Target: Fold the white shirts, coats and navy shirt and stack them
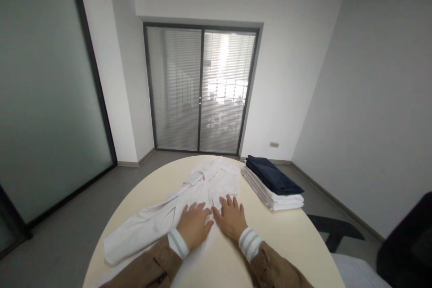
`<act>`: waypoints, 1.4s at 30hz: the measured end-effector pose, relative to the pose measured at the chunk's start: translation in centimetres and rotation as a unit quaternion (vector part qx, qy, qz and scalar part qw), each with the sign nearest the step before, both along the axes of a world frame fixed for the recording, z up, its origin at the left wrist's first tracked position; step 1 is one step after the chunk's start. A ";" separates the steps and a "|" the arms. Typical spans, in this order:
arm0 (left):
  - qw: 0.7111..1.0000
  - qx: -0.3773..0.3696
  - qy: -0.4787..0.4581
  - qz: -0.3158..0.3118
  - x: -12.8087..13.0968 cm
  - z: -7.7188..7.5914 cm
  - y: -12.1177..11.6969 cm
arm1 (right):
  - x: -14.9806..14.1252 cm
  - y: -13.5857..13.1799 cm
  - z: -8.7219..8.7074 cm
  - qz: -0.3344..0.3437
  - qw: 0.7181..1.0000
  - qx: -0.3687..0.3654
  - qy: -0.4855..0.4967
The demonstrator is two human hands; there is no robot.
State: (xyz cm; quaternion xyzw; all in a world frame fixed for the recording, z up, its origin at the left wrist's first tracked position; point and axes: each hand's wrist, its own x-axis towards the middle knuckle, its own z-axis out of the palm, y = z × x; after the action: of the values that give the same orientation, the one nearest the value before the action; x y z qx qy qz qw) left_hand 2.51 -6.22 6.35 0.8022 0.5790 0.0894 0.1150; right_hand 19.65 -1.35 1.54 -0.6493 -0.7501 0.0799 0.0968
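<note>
One white long-sleeved cloth shirt (189,193) is being pressed by two hands, the left hand (195,225) and the right hand (232,218), both laid palm-down with fingers loosely spread and nothing gripped. The shirt is being spread, wrinkled, one sleeve reaching toward the left edge, over one round cream tabletop (270,238), while one dark navy folded cloth (273,175) is being held up by a stack of white folded cloths (286,202), their exact count unclear.

There are 2 hands (194,225), 1 spread garment (189,198), 1 folded stack (275,184) and 1 table (286,243).
</note>
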 end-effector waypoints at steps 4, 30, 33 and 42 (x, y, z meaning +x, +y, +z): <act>0.994 0.019 0.078 0.078 -2.4 -0.9 2.5 | 0.0 -0.7 -0.8 -0.013 0.999 0.027 -0.024; 0.781 -0.248 -0.556 0.140 -7.4 -1.7 6.2 | 2.0 -0.2 3.0 0.032 0.998 0.037 0.030; 0.867 -0.222 -0.415 0.165 -5.4 -1.5 5.7 | -1.2 -2.3 1.4 0.051 0.998 -0.019 0.022; 0.988 -0.021 -0.049 0.143 -3.5 -1.9 5.9 | -0.1 -2.0 -1.0 0.097 0.995 -0.024 0.000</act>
State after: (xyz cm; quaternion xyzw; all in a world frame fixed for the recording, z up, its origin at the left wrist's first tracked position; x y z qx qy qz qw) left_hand -1.01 -0.35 4.45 0.7032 0.6834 0.1313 0.1461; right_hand 19.58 -3.32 0.50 -0.5756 -0.8074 0.1070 0.0730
